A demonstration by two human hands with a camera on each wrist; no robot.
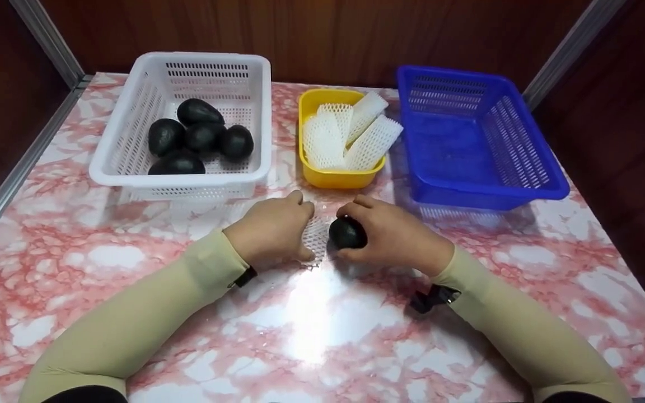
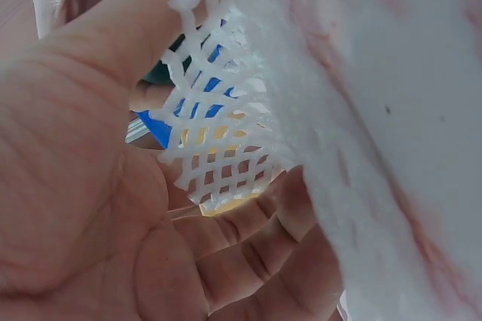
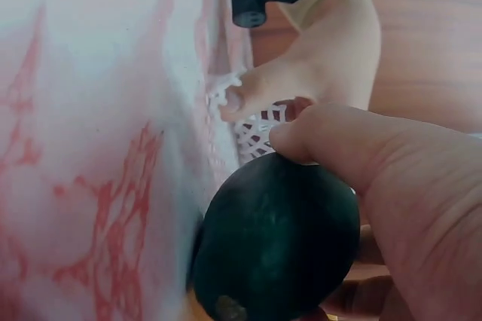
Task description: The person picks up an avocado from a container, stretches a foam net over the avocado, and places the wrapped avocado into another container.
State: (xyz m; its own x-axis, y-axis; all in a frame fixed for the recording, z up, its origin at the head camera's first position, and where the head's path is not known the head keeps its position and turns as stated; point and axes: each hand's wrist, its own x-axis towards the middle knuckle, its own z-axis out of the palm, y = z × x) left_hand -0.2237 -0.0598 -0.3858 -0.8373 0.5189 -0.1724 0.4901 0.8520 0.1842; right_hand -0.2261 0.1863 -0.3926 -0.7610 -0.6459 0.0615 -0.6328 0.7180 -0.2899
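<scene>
1. The right hand (image 1: 398, 235) curls thumb and fingers round one dark green, egg-shaped avocado (image 1: 347, 233) in the middle of the table, seemingly to leave its left side uncovered.
2. The left hand (image 1: 275, 229), half open, holds a white foam-net sleeve (image 1: 316, 238) just left of it — probably the fingers spread for widening its mouth.
3. More sleeves lean in the yellow plastic tub (image 1: 339, 178) at far middle, perhaps for easy reach — between white slotted basket (image 1: 180, 180) with other avocados, left, and blue slotted basket (image 1: 468, 196), right.
</scene>
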